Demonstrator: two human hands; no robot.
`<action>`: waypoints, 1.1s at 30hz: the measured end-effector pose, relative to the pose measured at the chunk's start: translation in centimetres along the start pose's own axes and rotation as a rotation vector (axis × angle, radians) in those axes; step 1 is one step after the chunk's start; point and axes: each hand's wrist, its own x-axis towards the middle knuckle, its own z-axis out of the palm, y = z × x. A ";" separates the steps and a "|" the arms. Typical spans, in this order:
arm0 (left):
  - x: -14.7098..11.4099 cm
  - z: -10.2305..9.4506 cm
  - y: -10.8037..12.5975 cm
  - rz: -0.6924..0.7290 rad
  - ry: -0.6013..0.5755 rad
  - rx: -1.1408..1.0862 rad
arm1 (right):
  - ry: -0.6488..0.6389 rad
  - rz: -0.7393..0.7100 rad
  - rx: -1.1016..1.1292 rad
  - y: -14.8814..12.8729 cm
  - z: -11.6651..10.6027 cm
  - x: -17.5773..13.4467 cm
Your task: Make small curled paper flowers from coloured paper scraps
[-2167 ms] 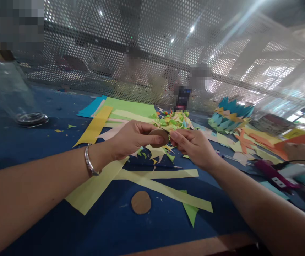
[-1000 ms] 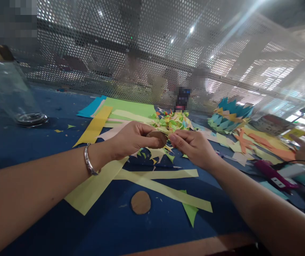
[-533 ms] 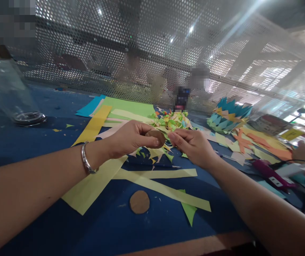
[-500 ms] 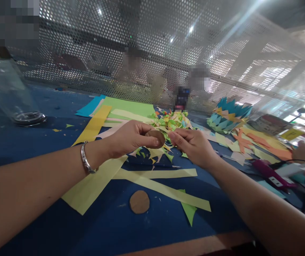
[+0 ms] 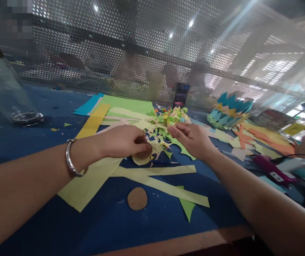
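Glass vessel (image 5: 3,89) left; perforated screen (image 5: 147,35) behind; purple device (image 5: 265,166) right.

The left hand (image 5: 121,140) partly hides the pale disc (image 5: 141,161)

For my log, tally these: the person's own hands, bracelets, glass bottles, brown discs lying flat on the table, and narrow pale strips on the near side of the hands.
Own hands: 2 (left hand, right hand)
Bracelet: 1
Glass bottle: 1
Brown disc: 1
Narrow pale strips: 2
Total: 7
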 end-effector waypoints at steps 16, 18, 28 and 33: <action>-0.6 -3.1 -1.0 -0.060 -0.057 0.195 | -0.109 0.081 -0.111 0.8 0.2 0.3; -0.2 -2.6 -1.3 -0.037 -0.019 0.181 | -0.116 0.094 -0.096 0.8 0.3 0.3; 2.0 1.7 -2.6 0.103 0.247 0.167 | -0.176 0.122 -0.260 0.9 0.5 0.4; 2.6 3.3 -1.5 0.126 0.264 0.130 | -0.198 0.146 -0.248 0.6 0.7 0.5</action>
